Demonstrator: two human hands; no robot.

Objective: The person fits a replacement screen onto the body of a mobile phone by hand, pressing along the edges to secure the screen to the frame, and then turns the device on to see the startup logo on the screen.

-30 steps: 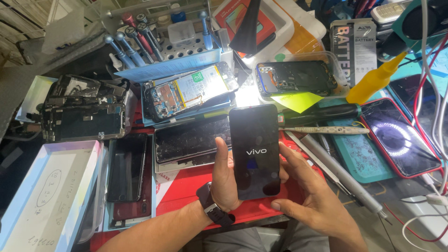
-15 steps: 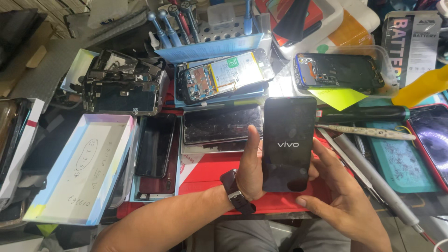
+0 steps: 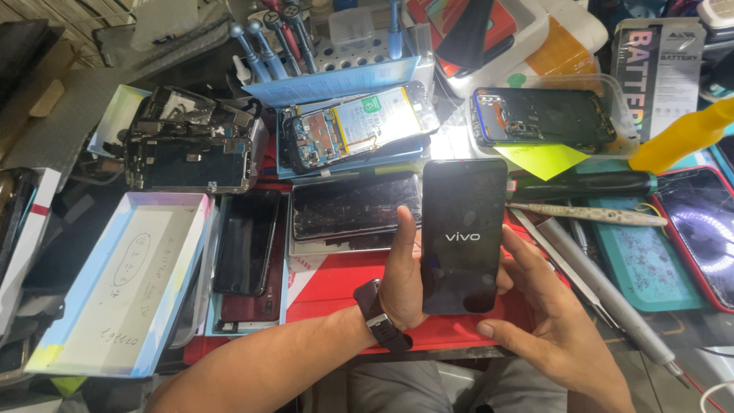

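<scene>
Black phone (image 3: pixel 462 233) upright near the middle, face up toward the camera, held above the red mat (image 3: pixel 336 279). Glossy dark screen, unbroken, with a small white logo glowing across its centre and faint reflections near the top edge; slim black frame, rounded corners. Left hand (image 3: pixel 401 279) closed around the phone's left edge and lower back, thumb laid up along the side, dark watch (image 3: pixel 380 315) on the wrist. Right hand (image 3: pixel 554 325) mostly open, fingers loosely curled, thumb and fingertips touching the phone's right edge and lower corner without a full grasp. Just left of the phone, a cracked screen (image 3: pixel 355 206) flat on the mat, and farther left another dark phone (image 3: pixel 246 241) in a shallow tray. Far side, behind the held phone: an opened phone (image 3: pixel 355 126) with battery and circuit board showing, and a clear plastic tub (image 3: pixel 547 115) with a bare phone frame in it. Right of the phone, a yellow paper note (image 3: pixel 544 159), tweezers (image 3: pixel 585 214) and a teal pad (image 3: pixel 638 260). Far left, a pale box lid (image 3: pixel 126 279) near the table edge.
</scene>
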